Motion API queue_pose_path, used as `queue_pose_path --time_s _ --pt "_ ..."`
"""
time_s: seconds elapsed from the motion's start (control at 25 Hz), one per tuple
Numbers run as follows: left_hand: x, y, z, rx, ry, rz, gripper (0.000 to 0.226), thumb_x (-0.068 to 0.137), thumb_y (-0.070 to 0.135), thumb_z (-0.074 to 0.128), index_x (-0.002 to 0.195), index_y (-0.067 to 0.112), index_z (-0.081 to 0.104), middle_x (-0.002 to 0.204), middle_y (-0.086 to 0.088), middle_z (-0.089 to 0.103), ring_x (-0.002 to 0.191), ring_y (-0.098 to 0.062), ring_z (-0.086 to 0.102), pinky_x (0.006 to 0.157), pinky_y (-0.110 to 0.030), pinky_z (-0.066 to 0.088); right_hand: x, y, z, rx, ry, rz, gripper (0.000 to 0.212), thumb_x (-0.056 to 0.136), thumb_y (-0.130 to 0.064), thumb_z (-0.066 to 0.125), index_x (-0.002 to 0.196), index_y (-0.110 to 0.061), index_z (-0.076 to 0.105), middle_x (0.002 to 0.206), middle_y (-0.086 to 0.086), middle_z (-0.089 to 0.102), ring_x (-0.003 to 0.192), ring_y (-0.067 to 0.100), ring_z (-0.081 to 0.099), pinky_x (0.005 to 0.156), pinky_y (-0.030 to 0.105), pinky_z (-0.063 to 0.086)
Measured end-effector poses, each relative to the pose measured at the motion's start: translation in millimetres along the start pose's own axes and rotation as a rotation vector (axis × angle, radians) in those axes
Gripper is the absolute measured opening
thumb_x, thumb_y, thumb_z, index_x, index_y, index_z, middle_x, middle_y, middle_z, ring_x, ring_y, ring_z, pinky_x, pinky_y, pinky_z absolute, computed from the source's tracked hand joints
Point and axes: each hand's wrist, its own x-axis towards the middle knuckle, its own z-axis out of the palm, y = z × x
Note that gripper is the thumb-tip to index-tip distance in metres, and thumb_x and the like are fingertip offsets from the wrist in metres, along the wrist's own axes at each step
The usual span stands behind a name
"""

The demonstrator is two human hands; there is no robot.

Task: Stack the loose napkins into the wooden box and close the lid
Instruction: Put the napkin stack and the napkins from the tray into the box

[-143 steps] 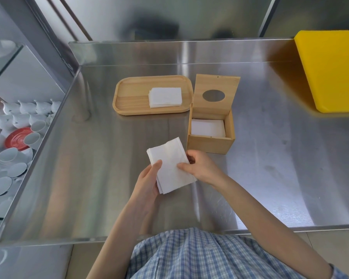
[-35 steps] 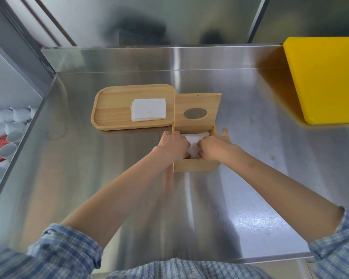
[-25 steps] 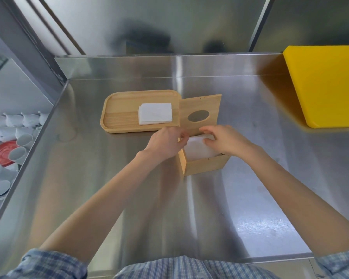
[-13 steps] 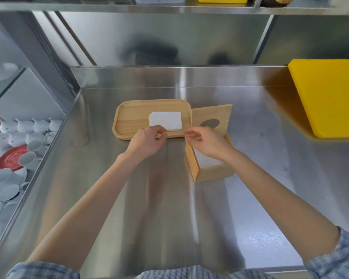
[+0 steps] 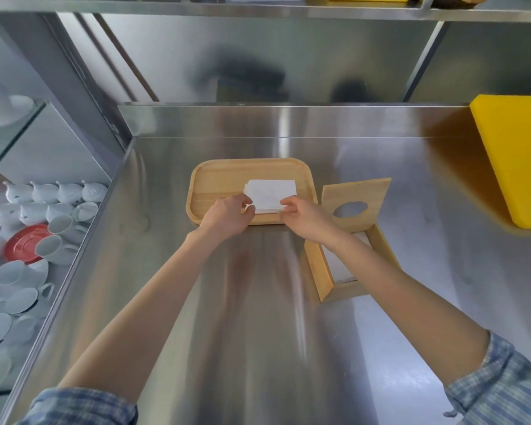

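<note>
Head view looks down on a steel counter [image 5: 258, 317], where both hands reach forward to a wooden tray [image 5: 215, 185]. On the right part of that tray lies a small stack of white napkins [image 5: 272, 193], roughly square, so no long axis stands out. The stack sits directly ahead of the hands and between them: the left hand [image 5: 226, 217] is at its near left corner, the right hand [image 5: 307, 217] at its near right corner. Both are about equally near, which suits a two-handed lift.

Each hand is partly curled, thumb and fingers a little apart, pinching toward the stack's near edge. The fingertips appear to touch the napkins, but whether either hand has a firm hold yet cannot be told; nothing is lifted.

Just right of the tray stands the box [image 5: 325, 268], under the right forearm, with white napkins already visible inside. Its lid [image 5: 354, 205], with an oval hole, stands open and upright at the box's far side. Judging from this, the stack must travel right and toward the person to reach the box, and the lid is not yet closed.
</note>
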Motion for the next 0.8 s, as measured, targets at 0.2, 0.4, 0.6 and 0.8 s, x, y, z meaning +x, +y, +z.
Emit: queue_pose_path --time_s 0.2,0.4,0.6,0.8 --pt "33 -10 2 0.033 -0.015 -0.053 0.041 0.095 0.029 0.039 0.129 0.011 0.051 0.132 -0.009 0.057 0.120 -0.030 0.052 0.093 -0.037 0.045 41 -5 9 -0.011 0.083 0.114 0.049 0.096 -0.027 0.042 0.141 -0.008 0.031 0.144 0.015 0.039 0.131 0.030 0.040 0.103 0.035 0.037" --pt "64 -17 12 0.003 -0.058 -0.162 0.046 0.095 0.033 0.039 0.131 0.005 0.045 0.131 -0.015 0.056 0.120 -0.035 0.050 0.092 -0.039 0.044 82 -2 18 -0.080 0.148 0.309 0.056 0.095 -0.029 0.042 0.140 -0.002 0.023 0.143 0.024 0.028 0.135 0.037 0.027 0.110 0.039 0.029" --pt "86 -16 29 -0.074 -0.098 -0.255 0.051 0.094 0.037 0.041 0.130 0.000 0.043 0.131 -0.017 0.054 0.121 -0.035 0.049 0.092 -0.038 0.042 110 7 28 -0.105 0.204 0.474 0.061 0.094 -0.031 0.047 0.139 0.001 0.021 0.147 0.025 0.023 0.137 0.038 0.023 0.112 0.043 0.026" --pt "97 -16 44 -0.129 -0.059 -0.303 0.048 0.091 0.035 0.047 0.126 0.002 0.045 0.130 -0.015 0.053 0.121 -0.034 0.048 0.096 -0.040 0.041 121 14 32 -0.181 0.233 0.482 0.058 0.091 -0.028 0.051 0.135 0.004 0.029 0.143 0.025 0.031 0.134 0.038 0.029 0.110 0.041 0.029"
